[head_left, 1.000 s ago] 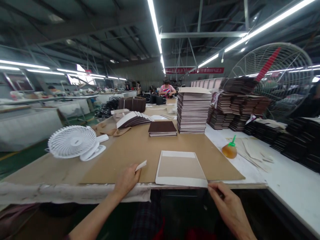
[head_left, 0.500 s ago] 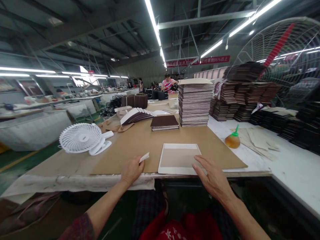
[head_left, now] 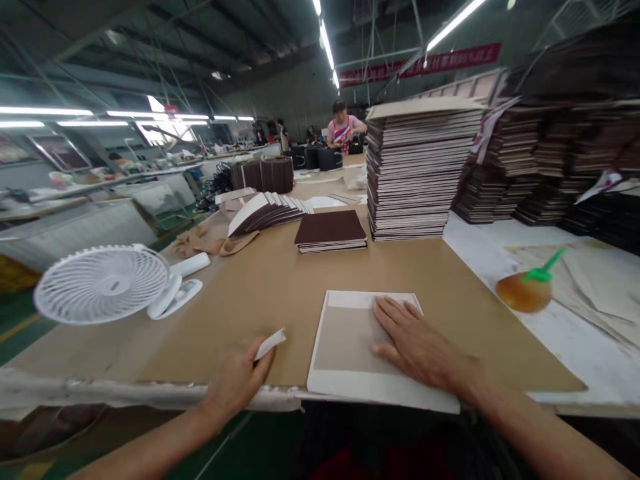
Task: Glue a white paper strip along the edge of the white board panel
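My left hand is closed around a small whitish strip, whose end sticks out past the thumb; its material is unclear. Under my right hand lies a flat panel, beige in the middle with white margins, at the table's front edge. The fingers of that hand are stretched out and lie flat on the panel's right part. Beyond the panel, a low pile of dark brown panels rests on the brown board covering the table.
A tall stack of panels stands behind on the right. At left is a white fan; at right, a bottle of amber liquid with a green nozzle. Fanned-out pieces lie farther back. Another person works beyond.
My right hand has moved from the panel's right edge onto its surface and flattened there. The left hand still grips the strip. The view has shifted closer to the table.
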Available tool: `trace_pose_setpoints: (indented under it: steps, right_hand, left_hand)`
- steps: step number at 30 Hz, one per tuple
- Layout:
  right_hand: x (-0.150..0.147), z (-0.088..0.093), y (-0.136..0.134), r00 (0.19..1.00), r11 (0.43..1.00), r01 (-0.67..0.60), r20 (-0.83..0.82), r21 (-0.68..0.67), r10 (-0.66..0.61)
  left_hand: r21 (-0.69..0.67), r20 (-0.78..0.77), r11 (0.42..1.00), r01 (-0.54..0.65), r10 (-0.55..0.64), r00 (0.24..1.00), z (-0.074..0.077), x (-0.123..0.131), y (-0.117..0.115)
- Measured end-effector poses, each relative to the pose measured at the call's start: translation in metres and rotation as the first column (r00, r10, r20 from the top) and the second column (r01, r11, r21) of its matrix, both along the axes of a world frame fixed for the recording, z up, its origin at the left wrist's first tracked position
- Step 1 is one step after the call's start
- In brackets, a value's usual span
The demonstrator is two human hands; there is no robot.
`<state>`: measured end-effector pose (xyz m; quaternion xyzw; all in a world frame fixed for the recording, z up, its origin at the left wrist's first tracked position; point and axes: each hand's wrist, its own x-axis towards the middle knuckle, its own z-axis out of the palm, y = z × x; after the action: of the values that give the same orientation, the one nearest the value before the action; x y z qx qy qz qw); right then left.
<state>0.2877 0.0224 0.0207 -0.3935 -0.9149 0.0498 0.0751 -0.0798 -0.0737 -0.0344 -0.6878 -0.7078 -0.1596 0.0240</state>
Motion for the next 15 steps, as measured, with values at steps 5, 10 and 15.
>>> trace_pose_setpoints:
  steps: [5,10,15]
  right_hand:
    - [0.044,-0.012,0.021,0.987,0.965,0.051,-0.159,0.257,-0.01]
    - [0.078,-0.038,0.026,0.963,0.968,0.198,-0.216,0.155,-0.162]
    - [0.067,-0.031,0.009,0.972,0.981,0.189,-0.151,0.047,-0.18]
  left_hand:
    - [-0.005,0.004,0.994,0.11,-0.11,0.994,-0.025,-0.028,-0.014]
    - [-0.076,0.047,0.988,0.135,-0.132,0.99,-0.015,-0.029,-0.022]
    - [-0.16,0.102,0.987,0.007,0.009,0.995,0.006,-0.008,-0.011]
